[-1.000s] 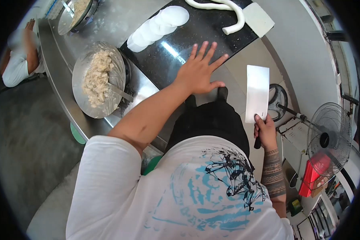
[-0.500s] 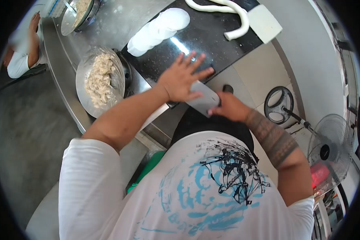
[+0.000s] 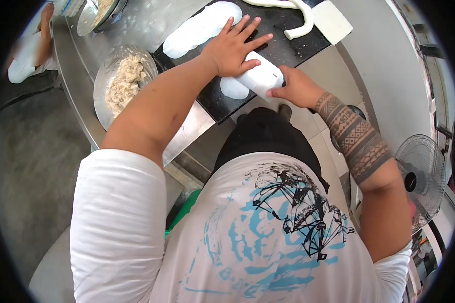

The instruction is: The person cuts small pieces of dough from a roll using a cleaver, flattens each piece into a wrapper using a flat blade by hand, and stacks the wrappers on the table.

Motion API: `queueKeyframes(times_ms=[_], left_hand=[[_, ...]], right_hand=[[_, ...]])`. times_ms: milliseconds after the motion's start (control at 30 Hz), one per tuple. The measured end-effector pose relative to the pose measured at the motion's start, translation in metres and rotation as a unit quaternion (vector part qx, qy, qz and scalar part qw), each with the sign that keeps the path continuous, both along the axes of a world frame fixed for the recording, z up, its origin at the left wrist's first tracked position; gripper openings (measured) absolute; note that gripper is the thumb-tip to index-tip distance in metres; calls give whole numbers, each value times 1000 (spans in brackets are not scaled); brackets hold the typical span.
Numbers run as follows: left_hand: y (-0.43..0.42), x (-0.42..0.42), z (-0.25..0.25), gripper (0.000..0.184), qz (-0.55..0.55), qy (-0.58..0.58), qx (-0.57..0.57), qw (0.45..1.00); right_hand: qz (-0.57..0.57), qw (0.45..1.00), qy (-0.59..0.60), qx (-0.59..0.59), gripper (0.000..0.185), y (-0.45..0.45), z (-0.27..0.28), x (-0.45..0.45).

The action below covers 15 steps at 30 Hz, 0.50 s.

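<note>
Left hand [image 3: 231,52]: fingers spread, thumb over the blade [image 3: 261,73].
Right hand [image 3: 298,87]: curled around the blade's handle end.
Blade, just changed: I now see it low over the black surface [image 3: 282,51], white disc [image 3: 233,88] showing alongside.
My read: pressing seems under way.

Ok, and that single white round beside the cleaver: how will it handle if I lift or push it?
Probably floppy: the white round looks thin, much like the overlapping rounds. Lying flat on the black slab, it would likely slide or wrinkle rather than roll. It might also snag where its edge meets the cleaver.
</note>
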<state>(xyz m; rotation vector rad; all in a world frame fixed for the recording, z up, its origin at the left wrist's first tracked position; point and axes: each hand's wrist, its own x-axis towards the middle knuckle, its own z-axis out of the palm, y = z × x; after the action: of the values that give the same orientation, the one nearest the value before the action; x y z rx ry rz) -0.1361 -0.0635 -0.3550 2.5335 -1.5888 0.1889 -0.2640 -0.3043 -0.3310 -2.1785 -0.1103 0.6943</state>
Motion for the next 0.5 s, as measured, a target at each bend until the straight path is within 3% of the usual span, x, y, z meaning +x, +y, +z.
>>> queueKeyframes(times_ms=[67,100,167,300,400,500], left_hand=[[0,-12,-3,86,-16,32,-3,999],[2,-41,-8,87,-25,64,7,998],[-9,-66,-6,90,-42,112,11,993],[-28,-30,-2,89,-3,31,47,998],[-24,3,-4,89,11,-31,-2,999],[-20,16,1,90,-41,-2,-31,999]], right_hand=[[-46,995,77,45,52,9,11,-23],[-19,991,57,116,54,7,-13,-48],[-43,996,50,61,58,8,-10,-75],[-34,999,-18,25,55,-11,-20,-43],[-1,998,-29,-61,50,-12,-5,2],[-36,999,-2,-14,61,-3,2,1]])
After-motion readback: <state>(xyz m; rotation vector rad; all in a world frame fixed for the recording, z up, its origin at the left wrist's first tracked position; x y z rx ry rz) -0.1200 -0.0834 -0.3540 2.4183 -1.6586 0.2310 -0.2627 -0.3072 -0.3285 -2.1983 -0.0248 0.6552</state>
